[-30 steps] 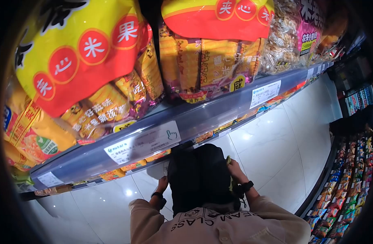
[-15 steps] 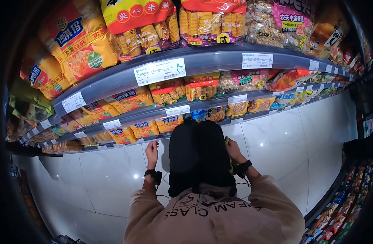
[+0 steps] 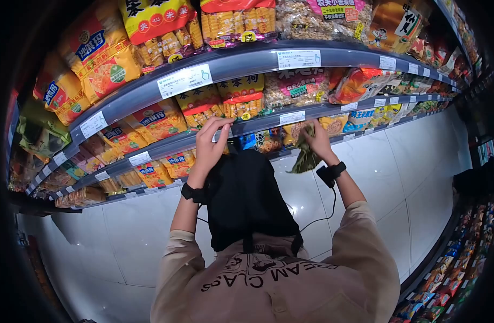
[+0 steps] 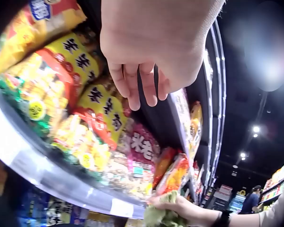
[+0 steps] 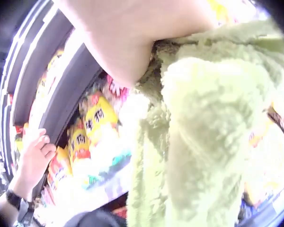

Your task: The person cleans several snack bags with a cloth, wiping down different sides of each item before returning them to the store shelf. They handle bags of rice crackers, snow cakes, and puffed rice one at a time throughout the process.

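Observation:
My right hand [image 3: 319,142] grips a fluffy pale-green cloth [image 3: 305,157] at the edge of the middle shelf. In the right wrist view the cloth [image 5: 203,137] hangs in thick folds below the hand. My left hand [image 3: 210,142] is raised in front of the same shelf, holding nothing. Seen from the left wrist, its fingers [image 4: 146,87] are loosely bent above yellow-and-red snack bags [image 4: 104,111]. A pink-labelled bag [image 3: 298,86] stands on the shelf between the two hands.
Packed snack bags [image 3: 104,59] fill the upper shelf, whose lip with price tags [image 3: 185,81] juts out above the hands. More bags [image 3: 155,173] line the bottom shelf. Pale floor tiles [image 3: 365,177] lie below, with another snack display [image 3: 446,269] at right.
Both hands have risen from beside the knees to the middle shelf, the right bringing the green cloth into fuller view. The head view has tilted back from the close upper shelf and shifted right.

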The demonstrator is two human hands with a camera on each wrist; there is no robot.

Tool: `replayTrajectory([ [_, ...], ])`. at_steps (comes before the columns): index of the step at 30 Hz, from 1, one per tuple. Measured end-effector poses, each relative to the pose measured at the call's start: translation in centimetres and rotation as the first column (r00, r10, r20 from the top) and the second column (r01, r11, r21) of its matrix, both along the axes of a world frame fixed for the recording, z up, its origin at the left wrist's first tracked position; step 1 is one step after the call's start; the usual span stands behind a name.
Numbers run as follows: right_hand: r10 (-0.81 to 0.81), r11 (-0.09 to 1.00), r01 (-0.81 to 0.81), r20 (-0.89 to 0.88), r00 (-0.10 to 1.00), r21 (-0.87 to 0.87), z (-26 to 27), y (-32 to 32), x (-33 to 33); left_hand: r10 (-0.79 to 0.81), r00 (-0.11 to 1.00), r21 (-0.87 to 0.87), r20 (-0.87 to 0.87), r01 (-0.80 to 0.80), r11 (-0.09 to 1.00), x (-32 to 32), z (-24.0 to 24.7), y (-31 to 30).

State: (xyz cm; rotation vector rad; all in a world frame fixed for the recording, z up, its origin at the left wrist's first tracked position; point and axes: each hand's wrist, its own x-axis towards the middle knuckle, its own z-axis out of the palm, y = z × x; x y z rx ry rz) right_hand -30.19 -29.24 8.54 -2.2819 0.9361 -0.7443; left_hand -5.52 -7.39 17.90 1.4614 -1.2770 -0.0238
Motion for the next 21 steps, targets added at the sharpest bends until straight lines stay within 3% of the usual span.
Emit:
replayTrajectory([
  [2, -0.17, 0.986, 0.169, 0.144, 0.975, 0.019, 3.8, -2.5, -0.5, -0.123, 0.988, -0.051, 0.097, 0.128, 0.99, -1.9, 1.9, -2.1],
  [3, -0.156, 0.98, 0.182, 0.243, 0.957, -0.086, 4.8, -4.3, -1.3, -0.174, 0.97, -0.066, 0.167, 0.187, 0.98, -2.4, 2.7, -2.9],
  [5, -0.167, 0.986, 0.134, 0.471, 0.866, 0.104, 7.1, -8.4, -3.3, -0.252, 0.933, 0.074, 0.257, 0.241, 0.968, -3.0, 4.6, -4.2],
  [7, -0.193, 0.948, 0.298, 0.547, 0.815, -0.109, 10.3, -11.2, -4.8, -0.271, 0.922, 0.101, 0.275, 0.253, 0.962, -3.6, 5.6, -5.7],
  [9, -0.336, 0.862, 0.479, 0.524, 0.783, -0.163, 14.1, -10.9, -5.2, -0.301, 0.911, 0.114, 0.281, 0.279, 0.953, -4.5, 6.5, -7.6],
  [12, -0.47, 0.806, 0.58, 0.465, 0.75, -0.119, 12.5, -16.1, -7.4, -0.294, 0.83, 0.13, 0.473, 0.265, 0.956, -6.6, 7.0, -10.7],
  [14, -0.545, 0.831, 0.529, 0.43, 0.719, 0.169, 12.7, -17.3, -7.7, -0.314, 0.782, 0.103, 0.539, 0.308, 0.946, -7.9, 7.6, -12.5],
  [15, -0.538, 0.835, 0.526, 0.431, 0.724, 0.16, 12.8, -18.0, -8.6, -0.325, 0.725, 0.086, 0.607, 0.347, 0.934, -8.6, 8.0, -13.4],
  [17, -0.465, 0.84, 0.081, 0.635, 0.617, 0.537, 13.7, -20.6, -11.3, -0.44, 0.798, -0.008, 0.413, 0.486, 0.874, -10.4, 7.9, -14.8],
  [19, -0.575, 0.751, 0.025, 0.635, 0.515, 0.66, 13.6, -24.2, -14.5, -0.436, 0.833, 0.0, 0.339, 0.464, 0.886, -11.5, 7.6, -15.7],
  [21, -0.592, 0.745, 0.04, 0.633, 0.5, 0.665, 14.0, -26.9, -16.4, -0.442, 0.812, 0.026, 0.381, 0.468, 0.883, -11.9, 6.8, -17.4],
])
